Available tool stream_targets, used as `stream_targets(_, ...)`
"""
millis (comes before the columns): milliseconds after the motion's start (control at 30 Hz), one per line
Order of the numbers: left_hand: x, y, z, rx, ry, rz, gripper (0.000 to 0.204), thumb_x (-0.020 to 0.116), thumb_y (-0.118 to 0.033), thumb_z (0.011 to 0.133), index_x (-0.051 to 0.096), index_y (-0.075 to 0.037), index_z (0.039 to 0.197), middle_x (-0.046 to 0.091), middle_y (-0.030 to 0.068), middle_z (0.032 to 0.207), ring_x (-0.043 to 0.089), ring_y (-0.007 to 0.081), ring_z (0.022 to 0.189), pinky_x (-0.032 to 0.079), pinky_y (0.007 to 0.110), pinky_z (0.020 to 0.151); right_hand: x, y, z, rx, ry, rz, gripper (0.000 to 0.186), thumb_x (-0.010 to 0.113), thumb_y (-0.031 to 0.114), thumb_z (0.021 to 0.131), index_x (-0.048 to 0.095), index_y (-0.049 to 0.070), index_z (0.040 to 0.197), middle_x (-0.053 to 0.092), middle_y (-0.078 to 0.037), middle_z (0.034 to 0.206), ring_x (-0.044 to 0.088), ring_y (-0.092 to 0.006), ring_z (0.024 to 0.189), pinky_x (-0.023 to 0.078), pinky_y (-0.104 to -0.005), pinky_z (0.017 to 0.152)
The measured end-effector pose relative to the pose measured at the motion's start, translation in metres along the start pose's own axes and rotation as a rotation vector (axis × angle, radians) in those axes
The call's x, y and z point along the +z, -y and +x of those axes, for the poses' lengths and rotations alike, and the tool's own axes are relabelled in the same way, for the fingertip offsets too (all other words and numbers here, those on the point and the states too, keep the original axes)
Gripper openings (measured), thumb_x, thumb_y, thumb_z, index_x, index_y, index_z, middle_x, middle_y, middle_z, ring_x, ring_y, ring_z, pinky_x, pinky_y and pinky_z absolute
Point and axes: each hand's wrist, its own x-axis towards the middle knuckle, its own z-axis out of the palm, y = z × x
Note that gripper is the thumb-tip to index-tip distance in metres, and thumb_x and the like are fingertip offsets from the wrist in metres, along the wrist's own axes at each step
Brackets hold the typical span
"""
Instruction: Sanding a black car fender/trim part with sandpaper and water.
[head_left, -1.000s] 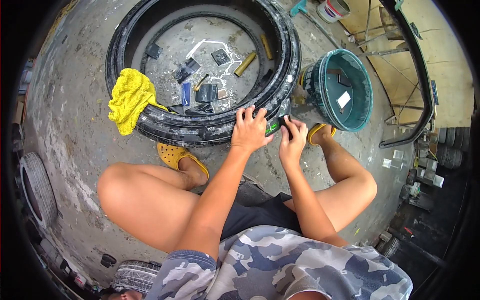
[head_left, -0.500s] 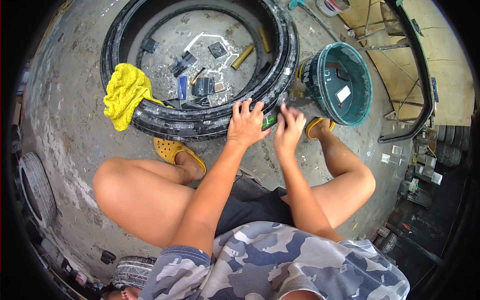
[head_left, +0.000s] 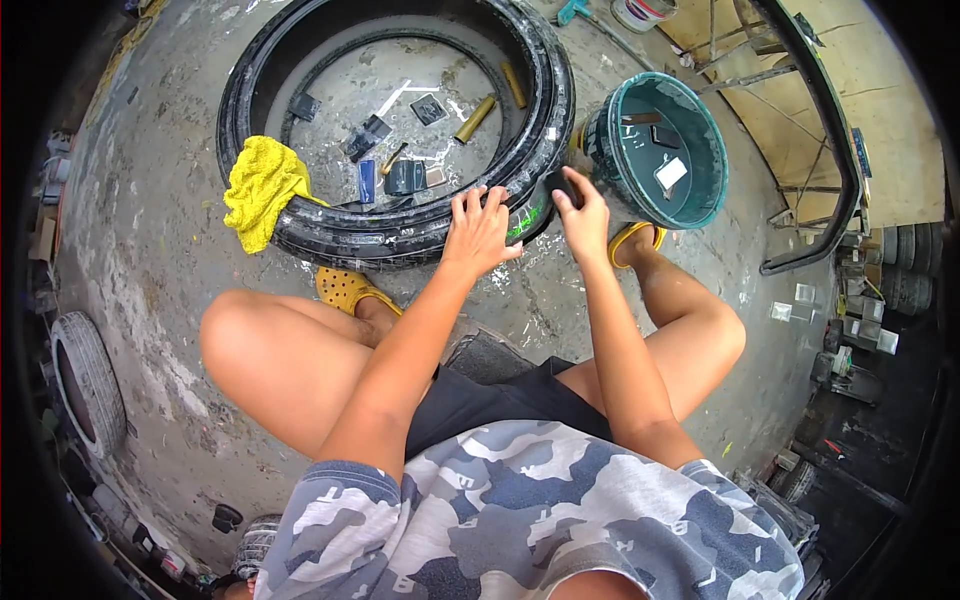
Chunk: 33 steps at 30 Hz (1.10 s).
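A large black tire [head_left: 340,232] lies flat on the floor in front of me, streaked with pale residue and marked in green near its right side. On its near edge rests my left hand [head_left: 478,232], fingers spread over the rubber and thumb pointing right. My right hand [head_left: 583,215] grips a small black block [head_left: 561,186] against the tire's near right side; part of the block is hidden by the fingers. A yellow cloth [head_left: 262,190] drapes over the tire's left side. Just right of the tire stands a teal bucket [head_left: 712,165], with water and several small pads inside.
Inside the tire's ring lie dark pads [head_left: 405,178], a blue piece [head_left: 367,182] and a brass-coloured tube [head_left: 474,120]. A black metal frame [head_left: 850,190] stands at the right. Another tire [head_left: 88,385] lies at far left. My yellow clogs [head_left: 350,292] flank the near side.
My right hand, blurred before, has shifted slightly up along the tire with the black block. My left hand stays on the near edge. The whole view has shifted a little.
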Motion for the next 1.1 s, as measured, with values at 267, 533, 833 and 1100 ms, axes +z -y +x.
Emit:
stream_targets(267,-0.004,-0.005,0.003,-0.096,-0.084,0.092,0.093,0.080,-0.051,0.055,0.047,-0.005,0.128,0.041,0.0200,0.136,0.038,0.0378,0.126,0.031,0.055,0.101,0.010,-0.004,-0.009,-0.186,-0.003,-0.130,0.034,0.070,0.014,0.084,0.065,0.007,0.117,0.058,-0.018,0.100,0.059,-0.0367,0.097,0.047,-0.0434,0.087)
stream_targets(533,0.002,0.006,-0.003,-0.068,-0.022,0.077,0.093,0.076,-0.056,0.059,0.044,-0.023,0.139,0.037,0.0237,0.145,0.037,0.0411,0.129,0.029,0.058,0.106,0.015,0.000,-0.052,-0.078,-0.006,-0.059,0.028,0.064,0.018,0.092,0.068,0.005,0.116,0.058,-0.016,0.097,0.061,-0.0317,0.095,0.047,-0.0394,0.087)
stream_targets(833,0.004,0.003,-0.003,-0.051,0.005,0.067,0.088,0.075,-0.060,0.063,0.041,-0.027,0.137,0.033,0.0262,0.148,0.040,0.0450,0.127,0.033,0.059,0.104,0.017,0.007,-0.048,-0.121,-0.069,-0.120,0.022,0.067,0.012,0.090,0.070,0.003,0.109,0.063,-0.013,0.094,0.063,-0.0241,0.090,0.048,-0.0347,0.083)
stream_targets(1100,0.003,0.005,-0.001,-0.055,-0.006,0.066,0.090,0.075,-0.061,0.062,0.041,-0.027,0.138,0.033,0.0260,0.148,0.041,0.0435,0.126,0.032,0.060,0.106,0.016,0.007,-0.034,0.032,-0.009,-0.036,0.024,0.071,0.012,0.085,0.071,0.004,0.107,0.060,-0.012,0.097,0.060,-0.0255,0.091,0.047,-0.0347,0.086)
